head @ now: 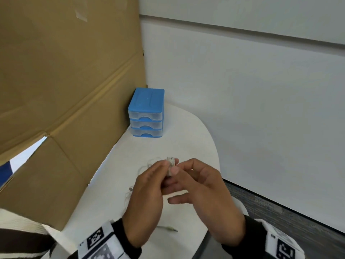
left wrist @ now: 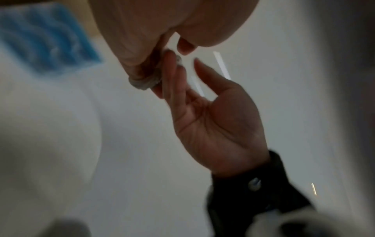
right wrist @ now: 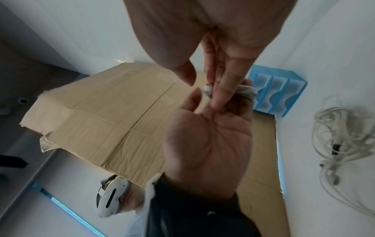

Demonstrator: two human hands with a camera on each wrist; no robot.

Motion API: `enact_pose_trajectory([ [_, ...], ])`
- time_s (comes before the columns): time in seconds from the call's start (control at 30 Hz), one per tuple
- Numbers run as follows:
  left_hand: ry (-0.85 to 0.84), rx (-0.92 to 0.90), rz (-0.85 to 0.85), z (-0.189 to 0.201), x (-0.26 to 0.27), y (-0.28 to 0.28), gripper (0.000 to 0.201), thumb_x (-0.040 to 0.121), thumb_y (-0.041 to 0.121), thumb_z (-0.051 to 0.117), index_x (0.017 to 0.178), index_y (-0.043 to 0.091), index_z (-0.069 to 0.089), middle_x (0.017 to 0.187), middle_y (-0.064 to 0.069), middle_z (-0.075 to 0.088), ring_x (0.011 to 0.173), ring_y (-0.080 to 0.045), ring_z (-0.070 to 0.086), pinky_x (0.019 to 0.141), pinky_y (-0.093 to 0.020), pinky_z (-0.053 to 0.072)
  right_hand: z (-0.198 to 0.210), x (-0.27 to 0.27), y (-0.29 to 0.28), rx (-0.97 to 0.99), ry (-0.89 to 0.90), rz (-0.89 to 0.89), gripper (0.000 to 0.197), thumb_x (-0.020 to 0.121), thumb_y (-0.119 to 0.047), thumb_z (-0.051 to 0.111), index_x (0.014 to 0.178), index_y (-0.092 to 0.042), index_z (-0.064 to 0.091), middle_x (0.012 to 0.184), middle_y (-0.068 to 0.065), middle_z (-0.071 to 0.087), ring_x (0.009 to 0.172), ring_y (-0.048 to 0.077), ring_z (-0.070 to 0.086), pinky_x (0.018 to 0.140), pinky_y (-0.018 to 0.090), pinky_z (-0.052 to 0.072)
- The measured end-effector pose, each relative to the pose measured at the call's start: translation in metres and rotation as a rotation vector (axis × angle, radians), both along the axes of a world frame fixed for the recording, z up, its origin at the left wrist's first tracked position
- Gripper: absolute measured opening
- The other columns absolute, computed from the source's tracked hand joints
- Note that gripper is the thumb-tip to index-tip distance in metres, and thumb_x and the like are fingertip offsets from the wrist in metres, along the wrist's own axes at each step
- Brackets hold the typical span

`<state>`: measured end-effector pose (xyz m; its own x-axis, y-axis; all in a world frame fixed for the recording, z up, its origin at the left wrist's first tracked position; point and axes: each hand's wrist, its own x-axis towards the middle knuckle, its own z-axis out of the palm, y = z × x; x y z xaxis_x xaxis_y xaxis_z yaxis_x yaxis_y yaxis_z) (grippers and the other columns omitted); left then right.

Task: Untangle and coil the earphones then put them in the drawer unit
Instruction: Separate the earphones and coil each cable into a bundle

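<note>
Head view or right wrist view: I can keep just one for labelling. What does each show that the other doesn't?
Only the head view shows the jack plug lying on the table. Only the right wrist view shows a headset. Both show the drawer unit, the cardboard, and the left hand and right hand on the partly coiled earphones.

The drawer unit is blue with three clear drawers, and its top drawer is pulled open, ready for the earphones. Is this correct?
Not quite. The drawer unit is blue with three clear drawers, but all three are closed, as the head view shows. The earphones are at the fingers of both hands.
</note>
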<state>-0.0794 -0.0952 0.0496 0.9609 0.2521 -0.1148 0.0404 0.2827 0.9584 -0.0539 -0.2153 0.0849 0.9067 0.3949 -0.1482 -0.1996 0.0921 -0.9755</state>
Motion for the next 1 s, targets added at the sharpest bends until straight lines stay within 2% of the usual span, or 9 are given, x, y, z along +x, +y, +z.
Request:
enact_pose_trajectory([
  [0.07, 0.087, -0.057, -0.015, -0.006, -0.002, -0.001, 0.040, 0.099, 0.029, 0.045, 0.107, -0.005, 0.065, 0.108, -0.030, 0.066, 0.105, -0.038, 0.065, 0.092, -0.056, 0.049, -0.004, -0.001, 0.001, 0.004, 0.018, 0.051, 0.010, 0.094, -0.010, 0.060, 0.092, -0.004, 0.069, 0.082, 0.012, 0.075, 0.076, 0.022, 0.073, 0.066, 0.033, 0.060],
  [0.13, 0.141, -0.110, -0.036, -0.009, -0.003, 0.005, 0.046, 0.099, 0.032, 0.045, 0.104, -0.011, 0.062, 0.104, -0.034, 0.065, 0.095, -0.035, 0.067, 0.076, -0.046, 0.053, -0.010, -0.004, 0.003, -0.082, -0.040, 0.127, 0.010, 0.094, -0.007, 0.060, 0.096, -0.008, 0.070, 0.089, 0.012, 0.074, 0.081, 0.021, 0.071, 0.072, 0.034, 0.060],
  [0.2, 0.172, -0.037, -0.040, -0.012, -0.003, 0.010, 0.048, 0.101, 0.036, 0.042, 0.083, 0.000, 0.068, 0.078, -0.019, 0.069, 0.072, -0.021, 0.066, 0.063, -0.033, 0.046, -0.017, -0.006, 0.004, -0.232, -0.137, 0.293, 0.015, 0.095, -0.008, 0.056, 0.099, -0.012, 0.070, 0.095, 0.009, 0.072, 0.087, 0.021, 0.070, 0.072, 0.031, 0.058],
  [0.27, 0.177, 0.153, -0.014, -0.014, -0.004, 0.010, 0.058, 0.101, 0.042, 0.038, 0.057, 0.008, 0.053, 0.053, -0.006, 0.054, 0.054, -0.014, 0.053, 0.058, -0.029, 0.040, -0.018, -0.007, 0.003, -0.352, -0.210, 0.415, 0.017, 0.095, -0.011, 0.053, 0.099, -0.014, 0.070, 0.093, 0.006, 0.071, 0.086, 0.016, 0.071, 0.068, 0.024, 0.054],
  [0.37, 0.189, 0.273, 0.033, -0.015, -0.002, 0.010, 0.065, 0.100, 0.047, 0.036, 0.052, 0.005, 0.045, 0.049, -0.016, 0.044, 0.051, -0.017, 0.047, 0.057, -0.029, 0.040, -0.020, -0.007, 0.001, -0.361, -0.337, 0.261, 0.010, 0.089, -0.011, 0.062, 0.089, -0.017, 0.070, 0.078, -0.002, 0.072, 0.068, 0.005, 0.066, 0.062, 0.016, 0.047],
  [0.47, 0.261, 0.182, 0.073, -0.011, 0.002, 0.010, 0.062, 0.101, 0.041, 0.040, 0.048, 0.009, 0.046, 0.042, -0.005, 0.039, 0.042, -0.015, 0.038, 0.047, -0.023, 0.036, -0.036, -0.003, -0.005, -0.457, -0.431, -0.041, 0.006, 0.086, -0.022, 0.069, 0.084, -0.026, 0.066, 0.071, -0.005, 0.065, 0.059, 0.005, 0.058, 0.054, 0.014, 0.041],
  [0.67, 0.239, 0.084, 0.068, 0.004, 0.010, 0.005, 0.047, 0.098, 0.038, 0.050, 0.065, 0.006, 0.054, 0.042, 0.000, 0.042, 0.042, -0.015, 0.035, 0.045, -0.024, 0.032, -0.032, 0.001, -0.007, -0.168, -0.092, 0.110, 0.013, 0.087, -0.018, 0.072, 0.088, -0.029, 0.079, 0.084, -0.004, 0.076, 0.079, 0.013, 0.067, 0.058, 0.027, 0.054],
  [0.77, 0.227, 0.040, 0.108, 0.005, 0.006, -0.001, 0.054, 0.095, 0.042, 0.053, 0.051, 0.012, 0.044, 0.048, -0.007, 0.041, 0.042, -0.016, 0.037, 0.044, -0.023, 0.034, -0.033, -0.005, -0.009, -0.184, -0.113, 0.119, 0.024, 0.088, -0.011, 0.070, 0.085, -0.034, 0.079, 0.086, 0.000, 0.077, 0.078, 0.011, 0.068, 0.059, 0.025, 0.053],
  [1.0, 0.317, -0.024, 0.065, -0.001, -0.002, -0.006, 0.063, 0.094, 0.050, 0.049, 0.046, 0.013, 0.036, 0.052, -0.013, 0.043, 0.043, -0.019, 0.037, 0.046, -0.025, 0.038, -0.045, -0.010, -0.011, -0.187, 0.034, 0.075, 0.014, 0.089, -0.008, 0.066, 0.082, -0.011, 0.078, 0.074, 0.007, 0.073, 0.064, 0.012, 0.060, 0.051, 0.025, 0.046],
])
